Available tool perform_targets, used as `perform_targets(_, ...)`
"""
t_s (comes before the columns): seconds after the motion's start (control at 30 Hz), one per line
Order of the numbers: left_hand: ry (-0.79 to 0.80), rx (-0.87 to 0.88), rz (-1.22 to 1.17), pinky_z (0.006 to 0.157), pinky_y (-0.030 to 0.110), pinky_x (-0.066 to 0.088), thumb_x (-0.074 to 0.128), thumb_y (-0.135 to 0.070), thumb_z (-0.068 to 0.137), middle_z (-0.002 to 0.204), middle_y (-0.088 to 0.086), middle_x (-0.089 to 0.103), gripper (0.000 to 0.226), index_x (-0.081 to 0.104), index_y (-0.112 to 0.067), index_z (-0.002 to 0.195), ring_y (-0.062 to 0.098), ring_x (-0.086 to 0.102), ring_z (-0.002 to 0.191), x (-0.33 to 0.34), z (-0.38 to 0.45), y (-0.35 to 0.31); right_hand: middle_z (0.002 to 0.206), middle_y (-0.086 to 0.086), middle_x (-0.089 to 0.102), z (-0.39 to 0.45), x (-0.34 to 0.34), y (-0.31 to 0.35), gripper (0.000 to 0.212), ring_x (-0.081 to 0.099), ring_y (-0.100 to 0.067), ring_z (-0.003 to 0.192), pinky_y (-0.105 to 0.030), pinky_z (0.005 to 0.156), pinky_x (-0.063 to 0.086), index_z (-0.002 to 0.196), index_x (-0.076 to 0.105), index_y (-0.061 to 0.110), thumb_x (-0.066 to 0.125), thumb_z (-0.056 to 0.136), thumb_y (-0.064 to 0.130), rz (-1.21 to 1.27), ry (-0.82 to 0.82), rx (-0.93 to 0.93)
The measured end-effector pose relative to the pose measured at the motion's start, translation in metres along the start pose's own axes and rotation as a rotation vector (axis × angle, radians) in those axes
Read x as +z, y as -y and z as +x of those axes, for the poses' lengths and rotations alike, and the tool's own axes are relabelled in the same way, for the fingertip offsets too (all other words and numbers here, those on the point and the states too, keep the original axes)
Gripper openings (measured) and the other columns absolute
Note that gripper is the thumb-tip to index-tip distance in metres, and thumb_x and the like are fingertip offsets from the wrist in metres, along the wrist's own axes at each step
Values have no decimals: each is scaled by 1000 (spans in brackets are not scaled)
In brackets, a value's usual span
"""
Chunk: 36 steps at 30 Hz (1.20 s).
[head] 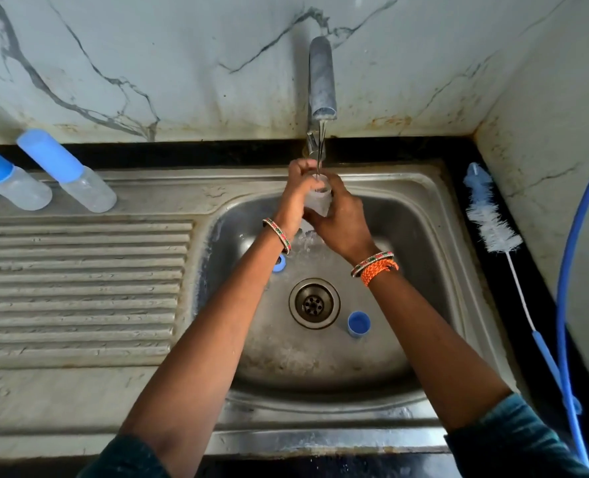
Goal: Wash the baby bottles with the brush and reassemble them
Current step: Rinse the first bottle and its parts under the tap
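White marble-veined wall panels, stained along their lower edge, back a stainless steel sink (434, 215) with a ribbed draining board (79, 288) on its left and a black counter strip (514, 270) on its right. A chrome tap (321, 81) at the far wall runs a thin stream of water.

You hold a clear plastic baby bottle body (317, 201), uncapped, directly under that stream, over the far part of the basin. Its long axis stands nearly upright, open mouth towards the spout, base towards the basin floor. Your left hand (294, 194) has its fingers curled around the bottle's upper part from the left. Your right hand (344, 219) wraps the lower body from the right and near side. Both wrists carry beaded bangles; the right also has an orange braided band (377, 270).

On the basin floor, a blue ring collar (280, 263) lies left of the round drain (314, 302), partly hidden by your left forearm. A blue plastic cap (359, 324) lies just right of the drain.

Two assembled clear bottles with blue caps stand at the far left of the draining board: one nearer the basin (68, 172) and one at the left edge (13, 181), side by side, apart.

A white-bristled bottle brush with a blue handle (493, 222) lies on the right counter strip, bristle head far, handle near. A blue hose (565, 270) curves beside it.
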<state>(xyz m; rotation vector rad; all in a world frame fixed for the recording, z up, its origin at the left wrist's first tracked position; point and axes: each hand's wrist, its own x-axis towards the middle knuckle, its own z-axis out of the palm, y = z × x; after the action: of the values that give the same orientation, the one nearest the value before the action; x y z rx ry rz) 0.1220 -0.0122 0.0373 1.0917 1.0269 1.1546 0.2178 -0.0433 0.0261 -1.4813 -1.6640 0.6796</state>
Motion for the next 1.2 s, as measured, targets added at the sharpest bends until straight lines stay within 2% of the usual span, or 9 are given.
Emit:
perform_targets(0.27, -74, -60, -285, 76, 14, 48, 31, -27, 100, 107, 6, 57, 37, 44, -3, 125, 11, 56, 96, -19, -2, 10, 103, -4, 69, 2, 10, 8, 35, 65, -21, 91, -34, 78, 53, 109, 59, 11, 69, 84, 33, -29, -82, 19)
perform_targets(0.4, -203, -96, -237, 105, 33, 37, 27, -34, 102, 121, 8, 56, 42, 47, -8, 128, 17, 51, 114, -30, -1, 20, 103, -6, 66, -1, 21, 1, 32, 61, -16, 91, -28, 80, 50, 107, 61, 9, 68, 83, 29, -70, -250, -4)
perform_targets(0.47, -261, -167, -110, 113, 39, 24, 25, -32, 103, 136, 9, 50, 44, 45, -8, 133, 20, 44, 127, -36, -1, 25, 104, -10, 67, -5, 33, -13, 34, 63, -19, 91, -27, 83, 50, 112, 60, 6, 68, 83, 23, -80, -139, 116)
perform_targets(0.53, -294, -240, 17, 109, 35, 27, 29, -31, 102, 139, 5, 48, 44, 43, -10, 137, 16, 42, 129, -45, -5, 35, 100, -10, 69, -11, 40, -24, 33, 65, -22, 88, -18, 79, 46, 112, 60, 6, 68, 84, 21, -71, -29, 238)
perform_targets(0.63, -346, -287, 72, 91, 27, 35, 38, -27, 100, 121, -2, 55, 33, 51, -14, 127, 9, 48, 111, -59, -8, 46, 93, -1, 64, -7, 39, -15, 27, 58, -11, 82, -1, 72, 32, 108, 60, 6, 69, 83, 13, -1, -267, 129)
perform_targets(0.8, -312, -401, 140, 66, 26, 32, 44, -37, 87, 96, 0, 54, 22, 59, -22, 94, 13, 46, 89, -60, -11, 45, 94, -7, 67, 7, 52, -21, 25, 62, -19, 85, -17, 77, 43, 103, 65, 5, 69, 82, 17, -78, -75, 247)
perform_targets(0.9, -276, -431, 87, 72, 26, 38, 36, -30, 98, 100, -2, 56, 26, 57, -18, 107, 9, 49, 93, -58, -13, 44, 91, -4, 65, 13, 49, -5, 17, 56, -12, 80, -14, 72, 40, 95, 64, 6, 65, 79, 10, 39, -306, 87)
perform_targets(1.03, -277, -559, 5, 63, 23, 48, 37, -36, 100, 91, 1, 58, 25, 56, -19, 99, 11, 59, 79, -49, -20, 36, 88, -10, 72, 18, 59, -13, 12, 62, -15, 77, -24, 79, 49, 87, 70, 8, 61, 86, 17, 17, -66, 276)
perform_targets(1.2, -269, -53, 181, 72, 12, 45, 57, -2, 87, 93, -5, 64, 14, 64, -14, 91, -10, 58, 78, -47, -22, 22, 68, -1, 59, 29, 46, -22, 20, 52, -17, 65, -35, 65, 44, 69, 61, 18, 58, 88, 13, 802, -224, 617)
